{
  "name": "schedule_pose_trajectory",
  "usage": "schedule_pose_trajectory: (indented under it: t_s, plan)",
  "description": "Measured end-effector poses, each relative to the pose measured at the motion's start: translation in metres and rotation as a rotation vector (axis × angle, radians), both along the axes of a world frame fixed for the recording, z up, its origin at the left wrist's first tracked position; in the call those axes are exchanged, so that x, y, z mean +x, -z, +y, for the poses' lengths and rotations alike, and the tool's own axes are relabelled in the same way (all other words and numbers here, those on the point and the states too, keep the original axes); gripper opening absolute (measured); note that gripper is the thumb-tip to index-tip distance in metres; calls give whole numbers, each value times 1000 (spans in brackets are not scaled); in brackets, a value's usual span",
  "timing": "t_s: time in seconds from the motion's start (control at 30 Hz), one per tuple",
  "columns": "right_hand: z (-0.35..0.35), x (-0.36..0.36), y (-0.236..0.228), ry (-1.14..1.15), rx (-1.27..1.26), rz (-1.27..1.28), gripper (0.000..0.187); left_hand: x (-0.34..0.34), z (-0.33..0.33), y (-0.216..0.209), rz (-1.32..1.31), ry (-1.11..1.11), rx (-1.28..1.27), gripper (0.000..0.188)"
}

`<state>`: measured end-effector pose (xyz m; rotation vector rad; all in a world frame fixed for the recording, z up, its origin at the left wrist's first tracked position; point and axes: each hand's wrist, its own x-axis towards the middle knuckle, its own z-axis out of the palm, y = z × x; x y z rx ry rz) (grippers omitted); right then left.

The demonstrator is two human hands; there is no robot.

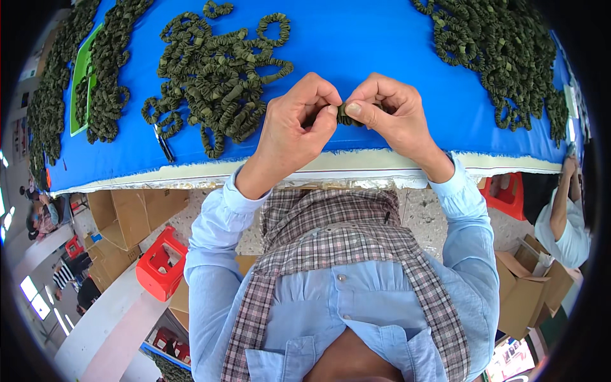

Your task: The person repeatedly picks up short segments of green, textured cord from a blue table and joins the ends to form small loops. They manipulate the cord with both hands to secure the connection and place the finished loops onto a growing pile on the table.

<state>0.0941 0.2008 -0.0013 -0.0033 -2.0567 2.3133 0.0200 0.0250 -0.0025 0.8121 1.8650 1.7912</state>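
Between my two hands, near the table's front edge, is a dark green gathered fabric hair scrunchie (344, 117). My left hand (299, 118) pinches one side of it with thumb and forefinger. My right hand (388, 113) pinches the other side, its thumb lying on top. Most of the scrunchie is hidden behind my fingers. A loose heap of the same green scrunchies (223, 79) lies just left of my left hand. At that heap's lower left lies a small dark-handled tool (163, 143), perhaps thread snips.
Blue cloth (356, 38) covers the table. More scrunchies are heaped at the far right (496, 57) and left (108, 70), around a green tray (81, 83). Below stand a red stool (162, 264) and cardboard boxes (130, 213). Another person (563, 223) is at the right.
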Motion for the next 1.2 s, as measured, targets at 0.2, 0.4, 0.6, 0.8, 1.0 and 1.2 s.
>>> schedule_pose_trajectory:
  t_s: [0.2,0.4,0.6,0.8,1.0,1.2]
  plan:
    - [-2,0,3,-14,51,50,17,1,-3,-12,54,51,-13,24]
    - [-1,0,5,-40,-108,35,28,4,4,-14,181,23,-19,44]
    - [-1,-2,-2,-3,-176,12,32,-1,3,-12,315,-34,-54,28]
    - [1,-2,-5,36,-140,-64,33,-1,-3,-4,203,-32,-63,18]
    - [6,-3,-4,53,-188,-87,29,-1,-7,0,127,-31,-76,12]
    - [-1,-2,-3,-23,213,-54,16,-3,-9,6,150,-3,-36,12]
